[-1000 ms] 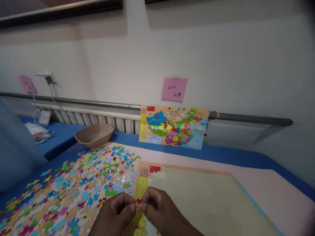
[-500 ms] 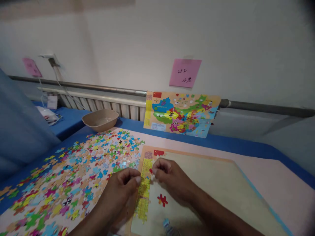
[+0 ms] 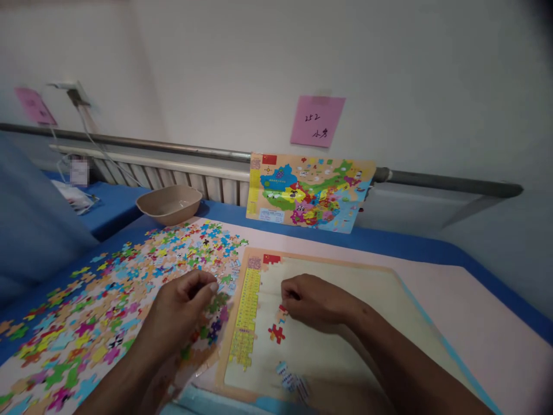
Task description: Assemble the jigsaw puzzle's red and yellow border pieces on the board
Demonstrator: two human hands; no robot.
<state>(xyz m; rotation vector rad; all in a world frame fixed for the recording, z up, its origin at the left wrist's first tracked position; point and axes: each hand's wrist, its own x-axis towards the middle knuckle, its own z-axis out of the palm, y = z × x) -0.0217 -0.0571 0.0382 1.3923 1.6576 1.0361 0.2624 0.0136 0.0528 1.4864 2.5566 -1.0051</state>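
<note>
My right hand (image 3: 317,302) is closed low over the puzzle board (image 3: 345,271), its fingertips pinching a small red and peach puzzle piece (image 3: 283,310). Just below it lies a red puzzle piece (image 3: 277,333). Left of the board, my left hand (image 3: 184,300) hovers over loose pieces with thumb and index finger pressed together; whether anything sits between them I cannot make out. A yellow joined strip of pieces (image 3: 245,314) runs down the board's left side, with a red flag section (image 3: 271,259) at its top. White-and-blue pieces (image 3: 291,377) lie near the front edge.
Many loose puzzle pieces (image 3: 116,311) spread across the left of the table. Behind them stands a beige basin (image 3: 169,206). A printed map picture (image 3: 309,193) leans on the wall rail (image 3: 453,185). A blue curtain (image 3: 34,202) hangs at far left.
My right hand has moved away from the yellow strip, carrying the puzzle piece down and right. My left hand has drawn left, off the board's edge. The view has shifted slightly.
</note>
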